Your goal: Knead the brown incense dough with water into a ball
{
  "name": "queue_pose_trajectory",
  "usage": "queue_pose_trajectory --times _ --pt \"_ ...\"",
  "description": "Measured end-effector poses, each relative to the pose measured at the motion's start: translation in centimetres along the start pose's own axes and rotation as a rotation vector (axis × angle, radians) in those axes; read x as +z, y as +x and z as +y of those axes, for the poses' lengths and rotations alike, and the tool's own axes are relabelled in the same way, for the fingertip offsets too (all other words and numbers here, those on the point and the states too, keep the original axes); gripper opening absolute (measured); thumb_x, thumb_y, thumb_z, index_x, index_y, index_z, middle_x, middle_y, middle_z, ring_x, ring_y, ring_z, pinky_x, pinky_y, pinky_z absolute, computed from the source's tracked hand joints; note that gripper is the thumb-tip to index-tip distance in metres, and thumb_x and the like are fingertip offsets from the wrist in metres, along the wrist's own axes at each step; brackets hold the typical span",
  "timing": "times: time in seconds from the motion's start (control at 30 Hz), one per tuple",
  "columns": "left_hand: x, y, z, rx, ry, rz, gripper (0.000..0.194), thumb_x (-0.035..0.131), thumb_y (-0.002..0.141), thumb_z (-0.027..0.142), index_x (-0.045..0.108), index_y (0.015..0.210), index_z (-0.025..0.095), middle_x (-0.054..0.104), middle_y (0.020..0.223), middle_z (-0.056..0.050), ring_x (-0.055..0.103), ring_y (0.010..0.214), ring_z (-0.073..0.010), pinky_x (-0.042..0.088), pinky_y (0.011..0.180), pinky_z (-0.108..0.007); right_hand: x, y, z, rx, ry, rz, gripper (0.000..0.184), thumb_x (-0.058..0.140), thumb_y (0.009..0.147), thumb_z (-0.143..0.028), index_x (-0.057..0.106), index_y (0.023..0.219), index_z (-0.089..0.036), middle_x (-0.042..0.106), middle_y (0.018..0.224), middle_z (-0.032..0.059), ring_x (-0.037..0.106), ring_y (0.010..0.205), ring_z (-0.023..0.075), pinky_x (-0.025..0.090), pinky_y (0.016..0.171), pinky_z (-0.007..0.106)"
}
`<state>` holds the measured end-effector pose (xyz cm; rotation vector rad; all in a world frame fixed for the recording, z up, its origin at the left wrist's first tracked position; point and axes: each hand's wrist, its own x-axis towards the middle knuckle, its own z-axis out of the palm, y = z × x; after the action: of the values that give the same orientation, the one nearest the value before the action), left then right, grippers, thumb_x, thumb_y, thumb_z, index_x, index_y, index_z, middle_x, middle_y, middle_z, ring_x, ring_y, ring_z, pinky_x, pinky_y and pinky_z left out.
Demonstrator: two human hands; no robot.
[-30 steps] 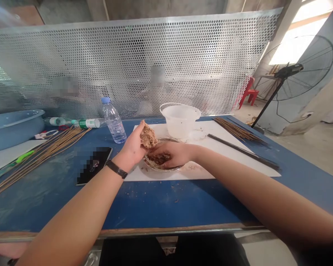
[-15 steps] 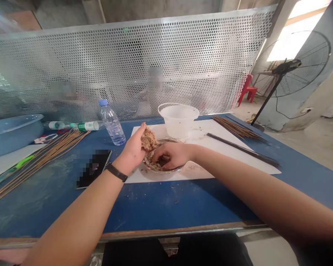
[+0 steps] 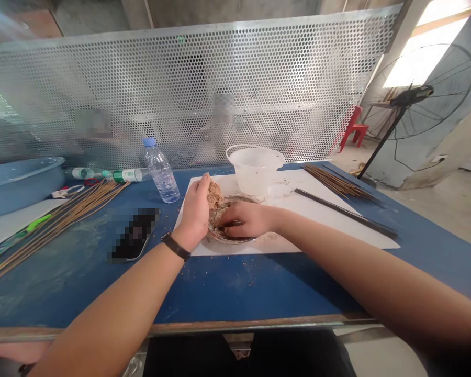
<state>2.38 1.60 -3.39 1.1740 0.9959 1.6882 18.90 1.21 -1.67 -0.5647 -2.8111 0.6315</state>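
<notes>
My left hand (image 3: pixel 196 209) is wrapped round a lump of crumbly brown material (image 3: pixel 215 193), held up at the left rim of a shallow metal bowl (image 3: pixel 239 241). Down inside that bowl is my right hand (image 3: pixel 245 219), its fingers curled into more of the same crumbly brown stuff (image 3: pixel 219 217). The fingertips are partly hidden. Under the bowl lies a white board (image 3: pixel 277 245). Just behind it stands a translucent white bucket (image 3: pixel 255 170) with its handle resting at the rim.
Left of my hands stand a water bottle (image 3: pixel 163 175) and a phone (image 3: pixel 135 235). Thin brown sticks (image 3: pixel 63 220) and a blue basin (image 3: pixel 23 183) are farther left. Dark sticks (image 3: pixel 345 213) and a brown bundle (image 3: pixel 337 183) lie right. A perforated metal screen (image 3: pixel 141 94) closes the back.
My right hand's fingers have drawn closer together in the bowl, covering the dark gap seen before. My left hand has turned slightly more upright with the lump. The view has shifted a little.
</notes>
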Motion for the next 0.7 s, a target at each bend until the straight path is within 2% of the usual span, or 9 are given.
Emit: queue_pose_trajectory --times 0.1,0.2,0.3,0.4,0.5,0.6,0.7 --pt "0.2 -0.4 -0.1 0.094 0.097 0.039 0.041 0.062 0.090 0.062 0.059 0.081 0.022 0.061 0.075 0.000 0.060 0.069 -0.0147 0.049 0.063 -0.026 -0.1 0.0 0.2 0.032 0.053 0.014 0.020 0.058 0.085 -0.016 0.073 0.098 -0.016 0.074 0.090 0.0042 0.060 0.078 0.0175 0.043 0.071 0.029" --pt "0.5 -1.1 0.3 0.196 0.205 0.095 0.038 0.059 0.093 0.059 0.059 0.086 0.022 0.062 0.079 -0.001 0.059 0.072 -0.0144 0.048 0.066 -0.026 0.0 0.1 0.6 0.030 0.080 0.032 0.024 0.059 0.084 -0.016 0.073 0.104 -0.016 0.076 0.101 0.0056 0.063 0.086 0.0197 0.046 0.076 0.030" --pt "0.6 -2.0 0.8 0.321 0.360 0.116 0.031 0.057 0.096 0.053 0.059 0.092 0.023 0.064 0.085 -0.002 0.060 0.078 -0.0154 0.048 0.072 -0.028 0.2 0.3 0.8 0.004 0.102 0.038 0.022 0.060 0.083 -0.015 0.074 0.101 -0.017 0.076 0.101 0.0053 0.065 0.087 0.0199 0.048 0.076 0.029" --pt "0.7 -2.6 1.0 0.490 0.535 0.109 0.023 0.059 0.097 0.045 0.058 0.103 0.022 0.068 0.099 -0.006 0.062 0.092 -0.0195 0.050 0.086 -0.035 0.4 0.5 0.8 -0.017 0.130 0.039 0.021 0.059 0.082 -0.014 0.073 0.097 -0.015 0.076 0.100 0.0066 0.065 0.086 0.0202 0.049 0.077 0.030" --pt "0.8 -3.0 0.8 0.650 0.673 0.130 0.026 0.059 0.098 0.040 0.056 0.114 0.020 0.066 0.113 -0.013 0.060 0.109 -0.0247 0.049 0.096 -0.043 0.6 0.6 0.7 -0.041 0.137 0.049 0.018 0.059 0.081 -0.014 0.072 0.093 -0.013 0.075 0.094 0.0078 0.064 0.082 0.0202 0.049 0.076 0.030" --pt "0.9 -3.1 0.5 0.734 0.737 0.136 0.031 0.058 0.098 0.039 0.054 0.121 0.018 0.062 0.118 -0.017 0.058 0.112 -0.0261 0.048 0.099 -0.045 0.8 0.5 0.5 -0.054 0.123 0.095 0.012 0.060 0.082 -0.015 0.070 0.088 -0.013 0.073 0.087 0.0068 0.062 0.078 0.0188 0.048 0.073 0.030" --pt "0.9 -3.2 0.5 0.782 0.750 0.115 0.033 0.058 0.099 0.040 0.052 0.123 0.018 0.060 0.117 -0.017 0.059 0.111 -0.0259 0.048 0.100 -0.047 0.9 0.2 0.4 -0.068 0.106 0.145 0.011 0.061 0.084 -0.018 0.069 0.089 -0.013 0.072 0.089 0.0073 0.061 0.079 0.0187 0.049 0.074 0.030"
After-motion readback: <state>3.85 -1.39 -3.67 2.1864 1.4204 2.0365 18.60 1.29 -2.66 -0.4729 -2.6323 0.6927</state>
